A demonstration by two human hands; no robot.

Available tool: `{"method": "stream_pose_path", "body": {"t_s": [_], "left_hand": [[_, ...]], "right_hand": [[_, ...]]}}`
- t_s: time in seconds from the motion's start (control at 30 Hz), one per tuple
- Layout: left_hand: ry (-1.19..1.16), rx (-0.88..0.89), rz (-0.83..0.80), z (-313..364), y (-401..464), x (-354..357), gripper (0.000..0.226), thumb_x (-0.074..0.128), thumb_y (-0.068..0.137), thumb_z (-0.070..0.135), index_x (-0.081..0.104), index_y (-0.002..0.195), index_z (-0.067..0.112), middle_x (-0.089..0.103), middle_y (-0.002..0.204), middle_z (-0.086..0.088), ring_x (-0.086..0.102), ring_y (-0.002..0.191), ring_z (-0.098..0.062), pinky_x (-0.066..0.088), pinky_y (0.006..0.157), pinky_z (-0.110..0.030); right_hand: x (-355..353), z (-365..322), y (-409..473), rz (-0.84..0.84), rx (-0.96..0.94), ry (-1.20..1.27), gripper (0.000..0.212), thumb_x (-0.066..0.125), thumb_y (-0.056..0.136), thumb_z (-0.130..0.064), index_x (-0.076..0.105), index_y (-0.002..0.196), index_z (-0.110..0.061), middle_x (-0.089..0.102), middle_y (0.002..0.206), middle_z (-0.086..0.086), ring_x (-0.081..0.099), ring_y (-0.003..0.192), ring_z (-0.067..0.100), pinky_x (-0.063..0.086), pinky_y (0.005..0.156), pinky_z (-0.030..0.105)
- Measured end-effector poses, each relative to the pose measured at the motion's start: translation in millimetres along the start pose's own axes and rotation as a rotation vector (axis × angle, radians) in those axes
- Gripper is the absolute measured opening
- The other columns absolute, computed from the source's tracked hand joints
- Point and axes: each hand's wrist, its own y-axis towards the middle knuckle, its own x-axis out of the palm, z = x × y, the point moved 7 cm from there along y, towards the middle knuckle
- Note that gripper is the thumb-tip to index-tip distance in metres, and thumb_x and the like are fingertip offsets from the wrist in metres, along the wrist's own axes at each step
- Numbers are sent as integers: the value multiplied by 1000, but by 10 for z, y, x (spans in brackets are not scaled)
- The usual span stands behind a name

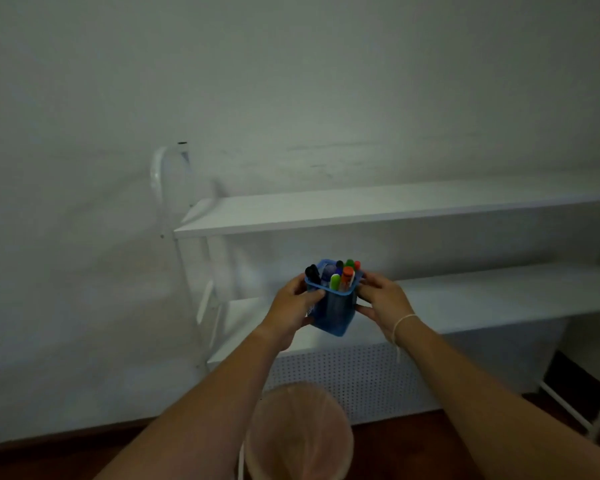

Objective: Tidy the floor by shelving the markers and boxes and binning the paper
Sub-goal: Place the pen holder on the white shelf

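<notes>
Markers [340,277] stand caps-up in a blue cup [336,311], packed together so they travel as one load. Left hand [290,306] wraps one side of the cup, right hand [383,299] the other; both grips are closed on the cup walls, fingers curled near the rim, thumbs toward the camera. Two-sided hold likely keeps the cup level so nothing tips out. Cup tilts slightly, bottom toward the person.

Cup is in the air, not yet set down, in front of the lower shelf [482,299] of a white rack. That shelf board lies just beyond and below the grips, bare on the right. Upper shelf [361,213] runs above the grips, also bare in view. Perforated panel [354,375] sits under the lower shelf.

Bin [300,431], pinkish and round, stands on the floor below the grips, between the forearms; it looks empty, though blurred. Floor [395,445] is dark wood. No paper or boxes in view.

Judgement: marker-shelving step nearly done, cup needs lowering flat onto the lower board. Risk: tilted set-down spills the markers.
</notes>
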Motion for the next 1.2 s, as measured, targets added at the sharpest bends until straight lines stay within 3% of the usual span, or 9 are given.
{"method": "stream_pose_path", "body": {"t_s": [0.13, 0.27, 0.37, 0.47, 0.57, 0.67, 0.77, 0.93, 1.2], "left_hand": [[-31, 28, 152, -146, -5, -548, 33, 54, 92, 5, 57, 123, 13, 60, 124, -7, 58, 103, -20, 54, 67, -29], [11, 45, 334, -349, 34, -1021, 37, 59, 89, 6, 55, 126, 10, 57, 129, -9, 57, 112, -25, 51, 95, -48], [48, 73, 448, -447, 72, -1259, 36, 61, 88, 3, 56, 123, 9, 57, 119, -6, 56, 110, -24, 49, 95, -40], [74, 96, 533, -541, 153, -1431, 36, 61, 87, 2, 57, 122, 8, 56, 112, -3, 56, 109, -23, 49, 92, -36], [86, 82, 579, -642, 273, -1549, 38, 61, 87, 1, 57, 125, 7, 57, 115, -6, 53, 106, -18, 46, 87, -29], [82, 70, 598, -705, 395, -1631, 40, 58, 89, 1, 54, 128, 6, 57, 122, -9, 51, 102, -14, 44, 83, -25], [46, 44, 629, -768, 515, -1717, 42, 56, 90, 1, 51, 131, 8, 55, 129, -11, 52, 99, -14, 46, 81, -27], [67, 29, 646, -875, 655, -1828, 44, 53, 91, 0, 48, 134, 9, 55, 132, -11, 51, 101, -12, 44, 68, -12], [106, -18, 671, -902, 612, -1828, 49, 56, 91, 10, 45, 138, 12, 49, 138, -14, 50, 123, -25, 46, 93, -29]], "right_hand": [[559, 244, 137, -34, 23, -49, 39, 45, 95, -2, 53, 132, -10, 58, 126, 14, 53, 109, 26, 49, 90, 41], [1030, 507, 250, -81, 96, -63, 40, 46, 93, 2, 53, 130, -9, 56, 125, 13, 53, 107, 29, 49, 82, 40], [1312, 686, 322, -116, 138, -72, 18, 52, 88, 5, 61, 99, -6, 60, 121, 19, 56, 112, 37, 51, 84, 46], [1522, 818, 411, -139, 150, -138, 26, 52, 87, 2, 59, 74, -19, 64, 103, 17, 60, 106, 38, 48, 94, 54], [1652, 969, 550, -164, 153, -153, 22, 50, 87, 3, 62, 91, -15, 63, 107, 14, 59, 106, 34, 48, 97, 50], [1743, 1091, 685, -193, 160, -187, 44, 44, 85, 9, 59, 120, -13, 63, 113, 13, 58, 110, 39, 45, 97, 55], [1846, 1179, 822, -216, 161, -185, 53, 41, 82, 13, 57, 125, -14, 64, 107, 3, 57, 113, 38, 47, 96, 55], [1956, 1261, 943, -230, 136, -152, 60, 43, 82, 13, 51, 132, -18, 55, 128, 1, 56, 111, 26, 52, 91, 39], [1779, 1227, 814, -258, 175, -274, 57, 42, 88, 6, 39, 141, -15, 41, 145, 9, 45, 126, 28, 46, 91, 37]]}}
